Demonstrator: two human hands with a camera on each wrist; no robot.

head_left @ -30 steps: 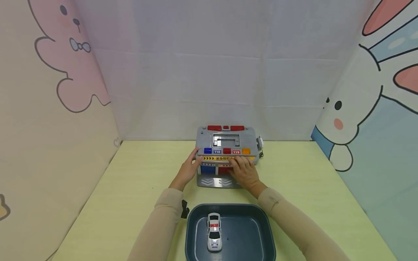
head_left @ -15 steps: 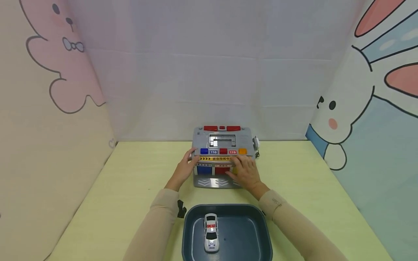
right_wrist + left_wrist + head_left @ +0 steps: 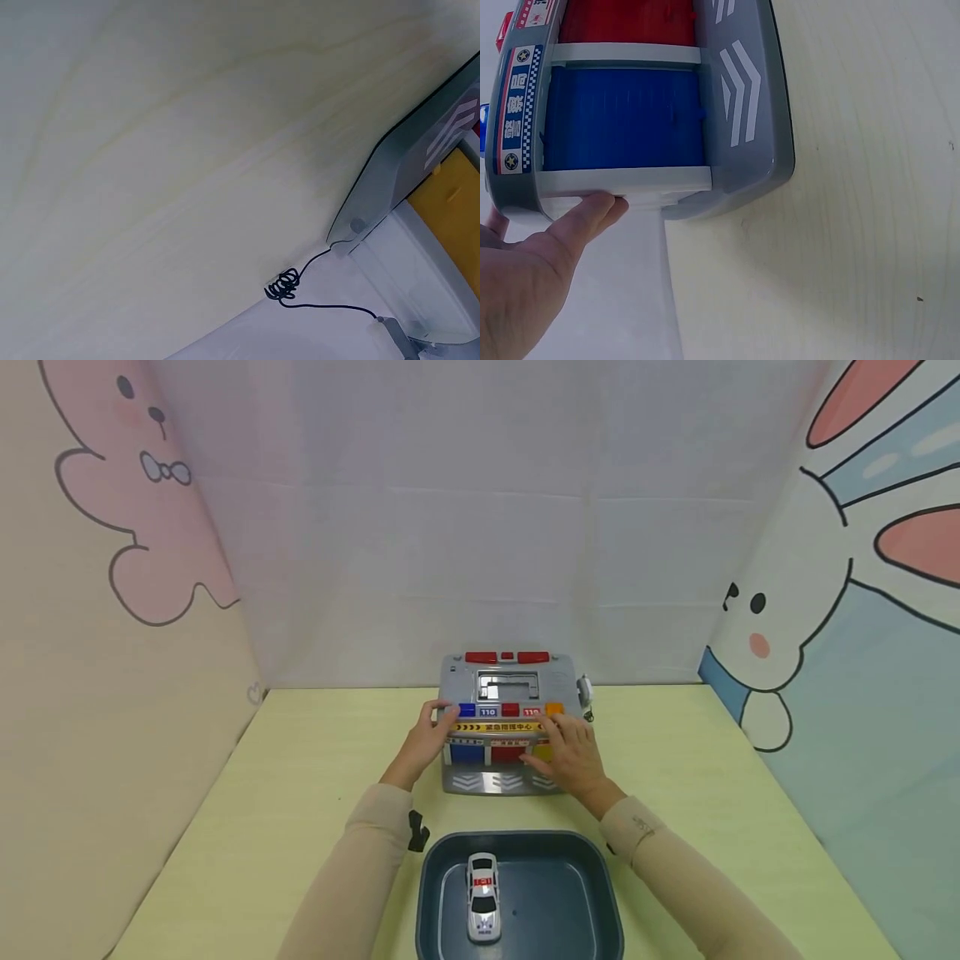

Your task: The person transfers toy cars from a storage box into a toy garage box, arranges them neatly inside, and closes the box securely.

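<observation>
Edged rightward with spread right grip (image 3: 573,758), baring more yellow panel (image 3: 543,752)! Touching boxy plastic toy (image 3: 508,725) with spread left grip (image 3: 423,742).

Smooth plastic toy playset (image 3: 495,727), glossy plastic car (image 3: 483,897), matt cloth sleeves (image 3: 352,868), wood-grained tabletop (image 3: 855,187)

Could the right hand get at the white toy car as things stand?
Probably yes: the white toy car lies in the open tray with nothing over it, though the right hand, at the toy station, would have to draw back.
</observation>
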